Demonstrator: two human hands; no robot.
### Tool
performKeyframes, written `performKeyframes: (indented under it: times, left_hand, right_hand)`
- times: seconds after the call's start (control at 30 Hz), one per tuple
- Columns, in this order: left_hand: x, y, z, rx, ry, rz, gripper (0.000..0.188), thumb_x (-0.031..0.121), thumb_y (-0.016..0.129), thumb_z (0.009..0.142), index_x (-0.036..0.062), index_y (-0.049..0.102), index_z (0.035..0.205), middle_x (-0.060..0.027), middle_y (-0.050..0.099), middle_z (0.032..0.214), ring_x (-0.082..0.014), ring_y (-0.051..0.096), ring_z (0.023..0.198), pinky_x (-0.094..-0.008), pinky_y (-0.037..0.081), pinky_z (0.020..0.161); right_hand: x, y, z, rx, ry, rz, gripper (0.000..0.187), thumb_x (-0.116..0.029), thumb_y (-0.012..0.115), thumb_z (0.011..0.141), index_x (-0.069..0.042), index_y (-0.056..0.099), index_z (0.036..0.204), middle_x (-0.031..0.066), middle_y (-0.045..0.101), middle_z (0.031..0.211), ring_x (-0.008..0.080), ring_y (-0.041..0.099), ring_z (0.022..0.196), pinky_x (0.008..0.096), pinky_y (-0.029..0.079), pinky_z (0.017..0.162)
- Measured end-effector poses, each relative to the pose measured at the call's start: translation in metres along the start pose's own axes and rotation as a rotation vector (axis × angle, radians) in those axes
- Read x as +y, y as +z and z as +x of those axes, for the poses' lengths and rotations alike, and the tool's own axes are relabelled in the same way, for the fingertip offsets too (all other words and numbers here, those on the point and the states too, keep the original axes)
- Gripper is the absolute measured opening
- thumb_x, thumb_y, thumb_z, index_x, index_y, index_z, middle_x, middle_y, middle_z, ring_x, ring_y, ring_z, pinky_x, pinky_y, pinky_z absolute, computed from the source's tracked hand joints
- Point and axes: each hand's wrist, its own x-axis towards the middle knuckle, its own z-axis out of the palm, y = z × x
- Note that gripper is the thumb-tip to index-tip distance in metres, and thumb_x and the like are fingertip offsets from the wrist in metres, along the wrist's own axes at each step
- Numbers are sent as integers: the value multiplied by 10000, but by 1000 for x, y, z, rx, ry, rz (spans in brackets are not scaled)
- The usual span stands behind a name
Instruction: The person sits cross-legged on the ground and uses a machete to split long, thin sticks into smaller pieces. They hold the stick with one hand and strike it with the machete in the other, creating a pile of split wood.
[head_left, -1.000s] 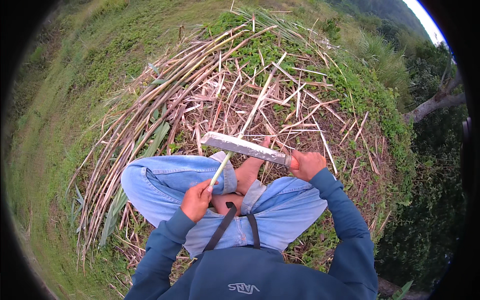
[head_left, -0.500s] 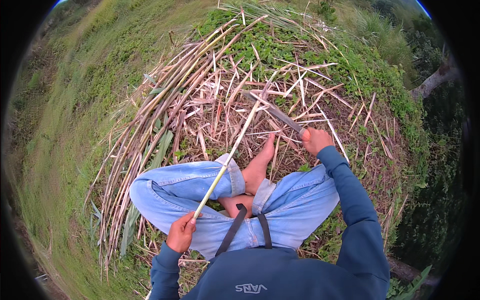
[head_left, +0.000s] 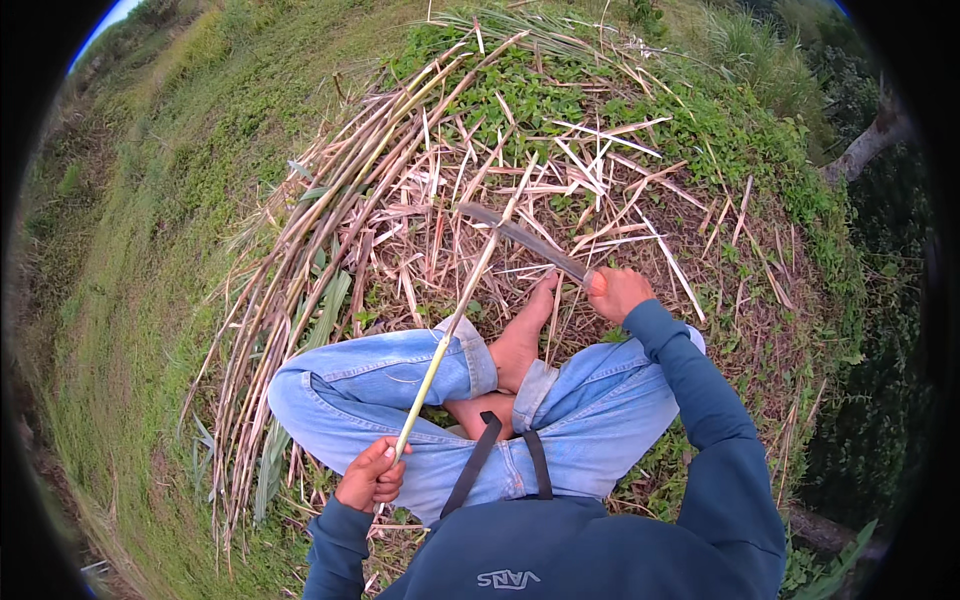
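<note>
- And my left hand (head_left: 372, 476) is closed around the near end of a pale green stalk (head_left: 464, 298), fingers curled in tight!
- The stalk slants up from that fist toward one o'clock, out over my jeans (head_left: 340, 400), its far end above the litter.
- Over to my right hand (head_left: 618, 293): fingers wrapped firmly on the orange handle (head_left: 597, 284) of a long knife.
- Its dark blade (head_left: 530, 243) points to ten o'clock from that hand, crossing the stalk's upper half; whether they touch, I can't tell.
- My bare foot (head_left: 525, 335) sits below the blade, at about seven o'clock from the knife hand.
- Big heap of stalks (head_left: 318, 228) sweeping from nine to twelve, dry strips (head_left: 425, 200) strewn beside it!
</note>
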Motion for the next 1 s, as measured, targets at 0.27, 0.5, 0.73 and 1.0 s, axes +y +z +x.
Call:
performKeyframes:
  times: [0.27,0.5,0.73,1.0]
  left_hand:
    - [-13,18,14,180,60,209,171,220,444,1001,67,520,1011,7,463,708,-58,416,477,-199,303,386]
    - [-8,16,18,255,125,321,190,216,433,1001,59,537,981,48,408,661,-18,295,465,-180,252,399]
    - [1,26,25,185,38,118,225,242,408,1011,51,523,986,61,349,658,-8,236,468,-182,198,396]
    - [-5,23,25,195,40,151,237,257,398,1015,55,520,992,58,346,648,-15,218,455,-190,202,389]
  right_hand:
    - [-7,-21,-16,-143,-86,-65,310,-339,554,810,-74,644,941,230,663,795,415,648,785,506,519,750]
    - [16,-17,4,19,56,65,301,-324,594,787,-37,631,865,241,647,752,421,643,743,506,517,733]
    - [-41,-8,-45,-103,-277,20,240,-307,624,760,-75,599,815,196,619,632,408,625,629,499,516,636]
    - [-12,-26,-11,-187,-129,-94,282,-300,579,783,-46,633,893,217,665,785,414,647,758,504,521,740]
